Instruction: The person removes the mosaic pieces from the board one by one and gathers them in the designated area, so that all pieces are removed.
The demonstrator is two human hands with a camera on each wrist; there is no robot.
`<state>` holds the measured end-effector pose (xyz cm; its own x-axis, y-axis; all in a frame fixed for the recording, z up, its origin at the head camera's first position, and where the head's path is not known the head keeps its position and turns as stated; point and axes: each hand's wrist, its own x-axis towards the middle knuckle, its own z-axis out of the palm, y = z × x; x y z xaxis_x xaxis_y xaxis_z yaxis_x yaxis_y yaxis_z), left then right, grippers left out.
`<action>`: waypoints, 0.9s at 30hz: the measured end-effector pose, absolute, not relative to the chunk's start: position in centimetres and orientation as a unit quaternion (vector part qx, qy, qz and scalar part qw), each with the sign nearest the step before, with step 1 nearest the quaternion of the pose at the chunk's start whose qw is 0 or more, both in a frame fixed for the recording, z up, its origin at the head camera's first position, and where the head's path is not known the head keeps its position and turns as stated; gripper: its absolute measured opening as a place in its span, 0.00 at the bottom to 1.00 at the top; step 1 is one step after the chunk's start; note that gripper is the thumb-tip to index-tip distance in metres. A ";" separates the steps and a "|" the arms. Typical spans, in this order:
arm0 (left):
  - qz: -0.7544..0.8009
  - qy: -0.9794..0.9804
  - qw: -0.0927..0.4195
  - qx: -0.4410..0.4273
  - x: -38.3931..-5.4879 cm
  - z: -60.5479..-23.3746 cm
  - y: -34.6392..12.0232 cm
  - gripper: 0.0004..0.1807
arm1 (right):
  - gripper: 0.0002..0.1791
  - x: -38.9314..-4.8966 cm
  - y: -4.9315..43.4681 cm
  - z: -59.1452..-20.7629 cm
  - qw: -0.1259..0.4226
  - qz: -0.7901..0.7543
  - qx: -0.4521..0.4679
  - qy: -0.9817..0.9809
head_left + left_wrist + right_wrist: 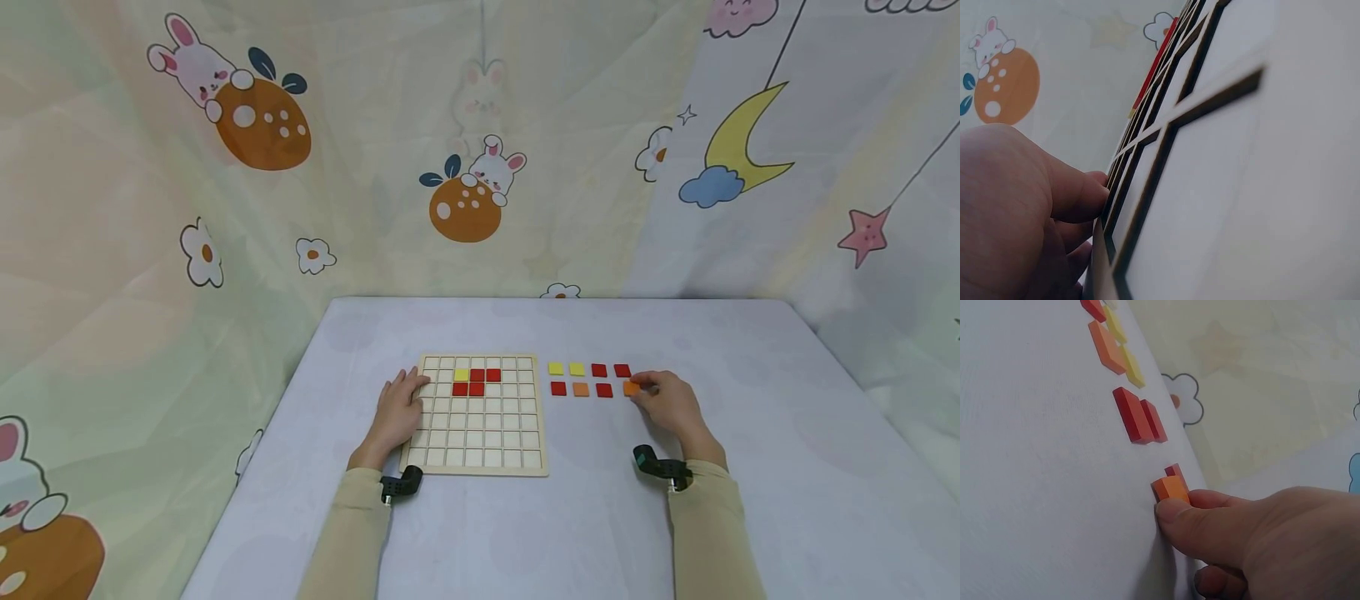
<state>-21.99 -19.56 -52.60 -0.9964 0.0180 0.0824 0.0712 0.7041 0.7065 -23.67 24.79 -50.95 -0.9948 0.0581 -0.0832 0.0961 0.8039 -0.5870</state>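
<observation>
A pale wooden grid board lies flat on the table. Set in its upper cells are a yellow tile and several red tiles. My left hand rests at the board's left edge, fingertips touching the frame; the left wrist view shows the thumb against that edge. To the right of the board, my right hand pinches an orange tile between thumb and finger, at the right end of the lower row of loose tiles. A red tile is partly hidden behind it.
Two rows of loose tiles stand right of the board: yellow tiles, red tiles and another orange tile. A white cloth covers the table. Behind it hangs a printed curtain.
</observation>
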 end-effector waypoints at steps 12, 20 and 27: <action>-0.385 -0.922 0.032 -0.024 -22.0 -52.7 -19.6 0.22 | 0.19 -23.4 24.6 -50.7 0.026 -0.303 0.021 0.952; -0.387 -0.921 0.030 -0.027 -22.0 -52.6 -19.6 0.22 | 0.19 -23.6 24.5 -50.9 0.025 -0.303 0.023 0.953; -0.387 -0.921 0.028 -0.025 -22.0 -52.7 -19.6 0.22 | 0.18 -23.6 24.4 -51.0 0.027 -0.303 0.026 0.952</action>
<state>-21.96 -19.61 -52.67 -0.9972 0.0239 0.0710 0.0675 0.6986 0.7123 -23.64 24.39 -50.97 -0.9972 0.0327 -0.0679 0.0660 0.8147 -0.5761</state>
